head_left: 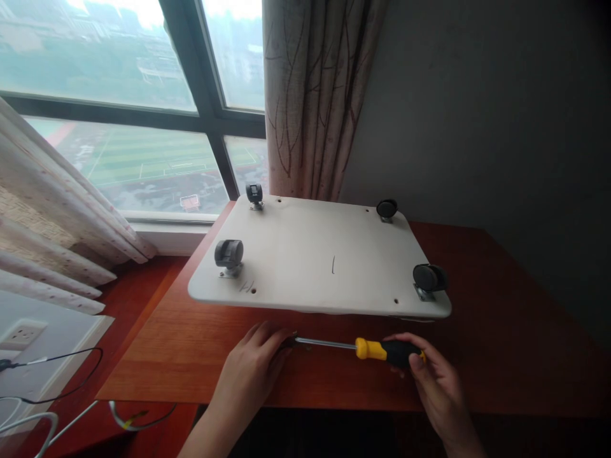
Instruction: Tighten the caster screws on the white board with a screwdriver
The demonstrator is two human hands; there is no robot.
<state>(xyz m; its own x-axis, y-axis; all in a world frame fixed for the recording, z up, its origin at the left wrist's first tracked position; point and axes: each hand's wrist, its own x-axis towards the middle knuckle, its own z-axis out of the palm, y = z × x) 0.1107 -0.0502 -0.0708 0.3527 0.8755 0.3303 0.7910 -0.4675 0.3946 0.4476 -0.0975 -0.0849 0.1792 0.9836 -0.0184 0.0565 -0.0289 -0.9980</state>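
A screwdriver [354, 346] with a yellow and black handle lies across the near part of a reddish wooden table [496, 343]. My right hand [436, 381] curls its fingers round the black end of the handle. My left hand [252, 369] rests on the table with its fingers bent at the metal tip, and what they pinch is hidden. Just beyond lies a white board [315, 257] turned upside down, with a black caster wheel [229, 254] at each corner, wheels pointing up.
A window [143, 108] and patterned curtain [315, 95] stand behind the table, a grey wall to the right. At lower left are a wall socket [21, 332], a black cable [71, 356] and white cables [33, 426] on a lower red surface.
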